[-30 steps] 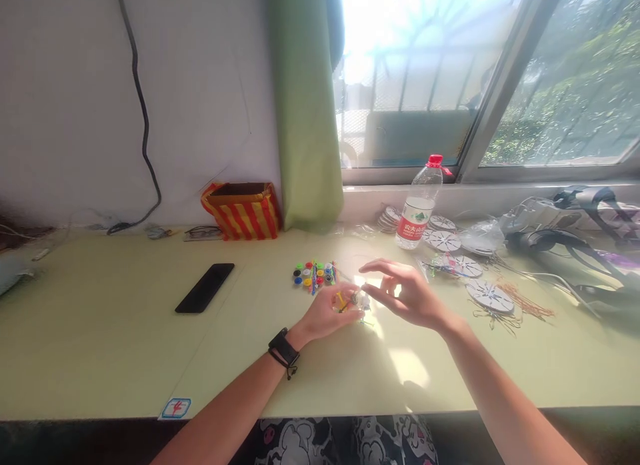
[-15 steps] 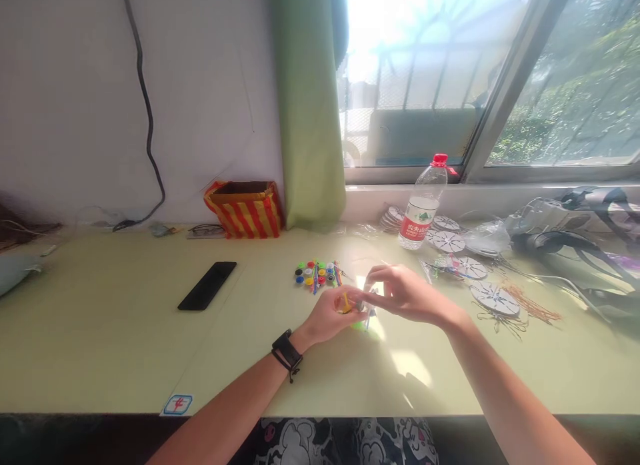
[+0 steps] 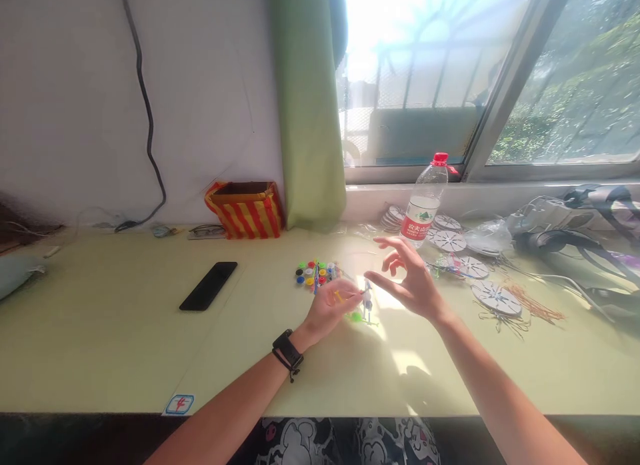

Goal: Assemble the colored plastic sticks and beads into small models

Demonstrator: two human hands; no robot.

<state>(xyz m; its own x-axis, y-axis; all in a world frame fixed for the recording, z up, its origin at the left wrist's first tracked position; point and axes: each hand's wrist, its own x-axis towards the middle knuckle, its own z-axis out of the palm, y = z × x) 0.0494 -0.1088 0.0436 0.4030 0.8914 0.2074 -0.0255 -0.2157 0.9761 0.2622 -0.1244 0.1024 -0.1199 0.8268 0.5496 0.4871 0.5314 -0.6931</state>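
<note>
Above the middle of the table, my left hand (image 3: 327,310) is closed in a pinch round a small multicoloured plastic piece (image 3: 369,298). White and dark blue parts stick out past the fingertips, with some yellow between the fingers. Its exact kind is too small to make out. A bright green bit (image 3: 356,316) shows just below the fingers. My right hand (image 3: 410,282) hovers to the right, thumb and fingers spread, holding nothing. Behind my left hand lie several small coloured round pieces (image 3: 309,273) beside thin coloured sticks, partly covered by the hand.
A water bottle (image 3: 421,208) with a red cap stands behind my right hand. Slotted white discs (image 3: 496,298), orange strings (image 3: 535,302) and cables lie to the right. A black phone (image 3: 209,286) rests on the left, and a striped box (image 3: 250,212) stands against the wall.
My right hand has come away from the left hand, moving up and right, and its fingers have spread. The left hand stays in place, and more of the plastic piece shows.
</note>
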